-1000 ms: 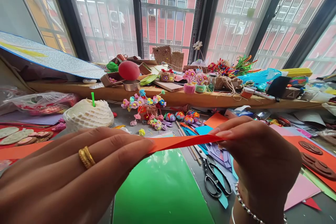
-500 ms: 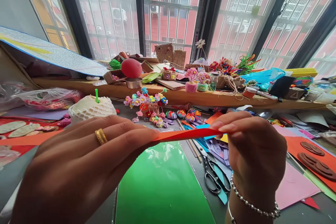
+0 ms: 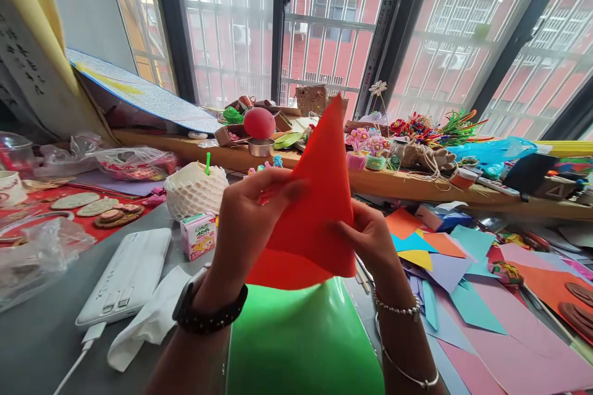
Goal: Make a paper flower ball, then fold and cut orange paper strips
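An orange-red sheet of paper (image 3: 315, 216) is held up in front of me, bent over with a pointed corner upward. My left hand (image 3: 254, 216) pinches its left edge, thumb on the near face. On the right side, my right hand (image 3: 370, 234) grips the paper, thumb in front and the other fingers partly hidden behind it. Below the paper lies a glossy green mat (image 3: 306, 339). The paper hides part of the crafts behind it.
Left of the mat are a white power bank (image 3: 127, 274) with a cable, a crumpled tissue (image 3: 151, 315), a small pink box (image 3: 198, 236) and a net-wrapped coconut (image 3: 194, 188). Coloured paper pieces (image 3: 482, 315) spread over the right side. A wooden ledge (image 3: 417, 188) holds many crafts.
The paper, earlier seen nearly edge-on as a thin strip between both hands, now stands upright with its face showing. Both hands are farther from the camera, and the view has shifted left.
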Action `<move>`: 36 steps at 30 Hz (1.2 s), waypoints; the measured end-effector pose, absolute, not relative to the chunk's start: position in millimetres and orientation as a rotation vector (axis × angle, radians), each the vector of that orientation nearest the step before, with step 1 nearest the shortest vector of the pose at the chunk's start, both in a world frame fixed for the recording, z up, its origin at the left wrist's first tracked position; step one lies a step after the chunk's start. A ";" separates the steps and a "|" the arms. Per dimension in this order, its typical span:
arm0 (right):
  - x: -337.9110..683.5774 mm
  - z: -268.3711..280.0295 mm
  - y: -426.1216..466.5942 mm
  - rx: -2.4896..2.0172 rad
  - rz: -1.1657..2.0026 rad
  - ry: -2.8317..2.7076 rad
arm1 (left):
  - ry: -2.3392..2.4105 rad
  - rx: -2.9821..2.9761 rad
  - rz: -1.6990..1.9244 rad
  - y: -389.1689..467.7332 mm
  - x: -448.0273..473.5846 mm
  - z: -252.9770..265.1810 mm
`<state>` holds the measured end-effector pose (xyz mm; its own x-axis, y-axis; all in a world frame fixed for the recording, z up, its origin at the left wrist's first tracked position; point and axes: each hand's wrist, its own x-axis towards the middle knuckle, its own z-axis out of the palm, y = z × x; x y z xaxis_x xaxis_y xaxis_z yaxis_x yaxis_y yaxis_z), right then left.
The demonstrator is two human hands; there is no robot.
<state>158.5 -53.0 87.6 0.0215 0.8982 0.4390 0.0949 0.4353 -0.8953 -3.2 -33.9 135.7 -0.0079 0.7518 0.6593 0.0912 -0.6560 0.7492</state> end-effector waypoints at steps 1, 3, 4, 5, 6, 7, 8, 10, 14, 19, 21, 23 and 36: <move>160.6 88.1 -53.6 -0.983 0.824 -1.381 | 0.832 1.722 1.614 -28.1 -5.2 134.4; 164.7 90.5 -55.7 -1.039 0.876 -1.300 | 0.803 1.683 1.460 -17.6 -11.8 132.1; 166.3 91.9 -56.6 -1.056 0.901 -1.267 | 0.811 1.688 1.399 -13.3 -15.9 131.2; 167.6 93.1 -57.3 -1.063 0.919 -1.237 | 0.831 1.717 1.295 -9.9 -20.2 130.4; 168.5 93.9 -57.6 -1.067 0.929 -1.207 | 0.852 1.758 1.188 -7.5 -24.2 129.8; 169.0 94.5 -57.7 -1.070 0.934 -1.179 | 0.869 1.802 1.094 -5.8 -27.6 129.3; 169.2 94.8 -57.7 -1.077 0.936 -1.154 | 0.884 1.843 1.017 -4.8 -30.2 129.0; 168.8 95.2 -57.6 -1.096 0.939 -1.119 | 0.902 1.898 0.945 -4.2 -32.5 128.6; 167.9 96.7 -59.0 -1.123 0.930 -1.100 | 0.917 1.910 0.888 -4.8 -29.6 128.8; 170.1 94.7 -56.7 -1.154 0.884 -1.123 | 0.970 1.945 0.887 -3.8 -27.0 127.6; 171.2 93.0 -54.3 -1.168 0.859 -1.142 | 0.984 1.948 0.905 -2.6 -27.2 126.3; 170.6 93.6 -54.6 -1.174 0.805 -1.182 | 0.983 1.919 0.930 -1.0 -27.5 125.0; 150.1 88.2 -55.4 -1.232 -0.203 -1.697 | 0.971 1.578 1.203 10.3 -28.9 121.8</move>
